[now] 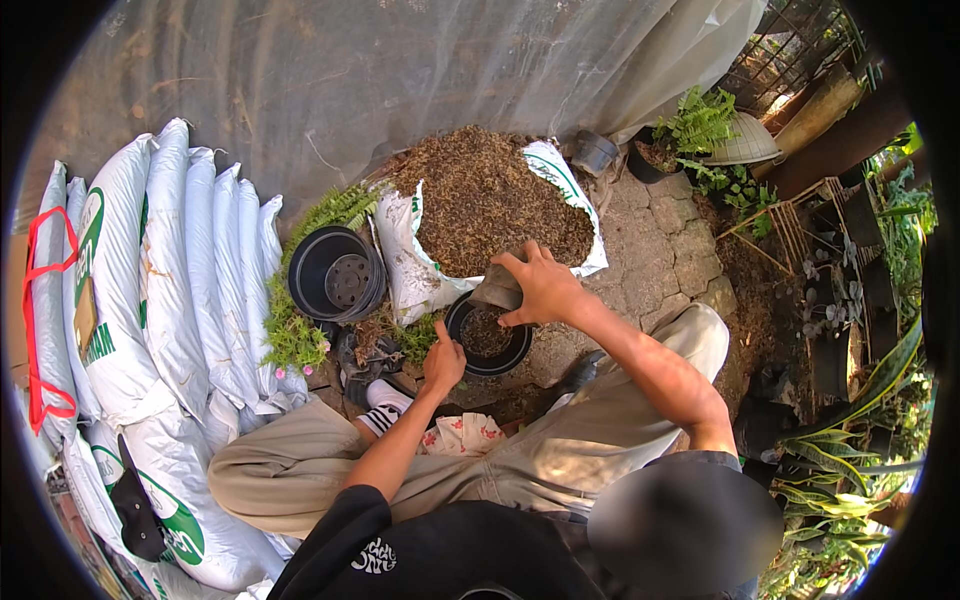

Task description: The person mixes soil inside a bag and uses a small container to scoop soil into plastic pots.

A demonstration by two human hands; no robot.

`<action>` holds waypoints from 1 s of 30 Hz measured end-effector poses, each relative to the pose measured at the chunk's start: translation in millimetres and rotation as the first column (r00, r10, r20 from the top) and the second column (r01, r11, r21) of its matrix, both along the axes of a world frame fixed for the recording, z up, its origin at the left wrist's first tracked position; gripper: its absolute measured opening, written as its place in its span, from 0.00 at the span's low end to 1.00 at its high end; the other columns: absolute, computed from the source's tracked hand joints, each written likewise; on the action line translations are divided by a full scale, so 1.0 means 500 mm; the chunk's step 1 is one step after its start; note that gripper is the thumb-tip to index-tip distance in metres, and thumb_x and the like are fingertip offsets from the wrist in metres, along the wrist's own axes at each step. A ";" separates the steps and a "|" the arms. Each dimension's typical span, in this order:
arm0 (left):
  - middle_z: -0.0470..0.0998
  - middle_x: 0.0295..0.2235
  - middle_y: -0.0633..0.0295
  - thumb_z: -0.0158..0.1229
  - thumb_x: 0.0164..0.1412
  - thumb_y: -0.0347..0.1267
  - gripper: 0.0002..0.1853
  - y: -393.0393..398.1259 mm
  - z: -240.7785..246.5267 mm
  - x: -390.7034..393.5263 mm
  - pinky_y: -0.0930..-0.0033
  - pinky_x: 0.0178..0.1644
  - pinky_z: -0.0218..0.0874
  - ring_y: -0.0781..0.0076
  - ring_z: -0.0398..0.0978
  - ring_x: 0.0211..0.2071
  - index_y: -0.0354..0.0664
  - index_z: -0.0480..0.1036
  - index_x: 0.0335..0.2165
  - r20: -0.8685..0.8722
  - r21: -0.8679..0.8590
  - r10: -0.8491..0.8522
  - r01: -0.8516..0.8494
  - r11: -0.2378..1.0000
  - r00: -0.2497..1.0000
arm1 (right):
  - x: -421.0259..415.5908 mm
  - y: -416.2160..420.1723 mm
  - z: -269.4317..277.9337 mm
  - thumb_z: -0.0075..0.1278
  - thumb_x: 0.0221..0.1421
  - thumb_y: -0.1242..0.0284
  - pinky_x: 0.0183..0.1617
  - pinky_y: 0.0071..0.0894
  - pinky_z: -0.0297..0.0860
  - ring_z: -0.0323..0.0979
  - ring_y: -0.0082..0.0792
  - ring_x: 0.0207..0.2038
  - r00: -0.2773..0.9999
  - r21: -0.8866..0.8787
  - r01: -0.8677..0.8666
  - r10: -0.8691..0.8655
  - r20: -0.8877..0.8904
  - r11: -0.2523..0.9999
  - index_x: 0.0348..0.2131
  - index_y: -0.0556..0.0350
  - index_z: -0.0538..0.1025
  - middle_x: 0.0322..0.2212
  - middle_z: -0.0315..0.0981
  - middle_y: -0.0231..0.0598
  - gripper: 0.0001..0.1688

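A black plastic pot [489, 365] stands on the paving before me, with dark, crumbly growing medium [486, 332] inside. My left hand [445, 365] grips its left rim, the index finger stretched along the edge. In my right hand [541, 289] is a small, dull grey-brown cup [496, 289], tilted over the pot's far side; the fingers partly cover it. Just beyond, an open white sack [409, 274] bears a high heap of loose brown growing medium [480, 191]. To the left are nested black plastic pots [330, 274], with drainage holes in the bottom of the inner one.
Stacked white sacks [169, 300] line my left side. Flowering plants [300, 337] grow beside them. A plastic sheet [360, 82] hangs behind the heap. A small dark pot [595, 152] and a potted fern [697, 124] stand at the far right, past stone paving [660, 225].
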State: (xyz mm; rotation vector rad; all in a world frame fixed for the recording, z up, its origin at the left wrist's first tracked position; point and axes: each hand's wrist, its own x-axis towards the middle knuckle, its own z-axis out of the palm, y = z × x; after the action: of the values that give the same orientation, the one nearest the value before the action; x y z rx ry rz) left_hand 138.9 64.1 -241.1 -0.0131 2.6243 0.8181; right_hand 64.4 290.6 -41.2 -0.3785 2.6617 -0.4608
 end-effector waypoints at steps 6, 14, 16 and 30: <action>0.78 0.27 0.39 0.52 0.62 0.30 0.33 -0.001 -0.004 -0.003 0.46 0.29 0.68 0.39 0.77 0.27 0.28 0.45 0.58 0.053 0.005 0.019 -0.019 1.000 0.998 | 0.002 -0.005 0.001 0.71 0.33 0.48 0.59 0.54 0.67 0.63 0.62 0.59 1.000 -0.002 0.007 -0.007 0.001 1.000 0.62 0.35 0.61 0.55 0.58 0.58 0.59; 0.78 0.26 0.39 0.51 0.62 0.30 0.34 -0.001 -0.006 0.000 0.46 0.28 0.67 0.39 0.77 0.26 0.26 0.45 0.58 -0.010 0.006 -0.005 0.005 1.000 1.000 | 0.002 -0.001 -0.004 0.71 0.33 0.49 0.58 0.54 0.68 0.62 0.61 0.59 0.998 0.000 0.024 -0.024 -0.052 1.000 0.62 0.35 0.61 0.54 0.58 0.58 0.58; 0.78 0.25 0.40 0.51 0.62 0.30 0.34 -0.002 -0.007 0.000 0.46 0.27 0.67 0.40 0.77 0.25 0.26 0.44 0.58 -0.003 0.003 -0.004 0.004 1.000 1.000 | 0.001 -0.006 0.000 0.71 0.33 0.50 0.58 0.54 0.68 0.62 0.62 0.59 0.997 0.045 0.030 -0.027 -0.072 0.999 0.62 0.35 0.61 0.54 0.58 0.59 0.58; 0.78 0.25 0.39 0.52 0.61 0.30 0.36 -0.005 -0.015 0.002 0.46 0.27 0.67 0.40 0.77 0.25 0.27 0.44 0.60 -0.035 0.011 -0.001 0.001 1.000 0.999 | -0.020 0.013 -0.026 0.71 0.32 0.48 0.58 0.52 0.68 0.65 0.62 0.55 0.993 -0.061 0.101 -0.105 -0.060 0.993 0.60 0.40 0.64 0.52 0.61 0.61 0.57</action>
State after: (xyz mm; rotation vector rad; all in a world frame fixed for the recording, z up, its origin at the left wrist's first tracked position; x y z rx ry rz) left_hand 140.1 61.6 -248.4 0.0052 2.6519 0.8399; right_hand 54.4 297.1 -54.2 -0.2783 2.7439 -0.5674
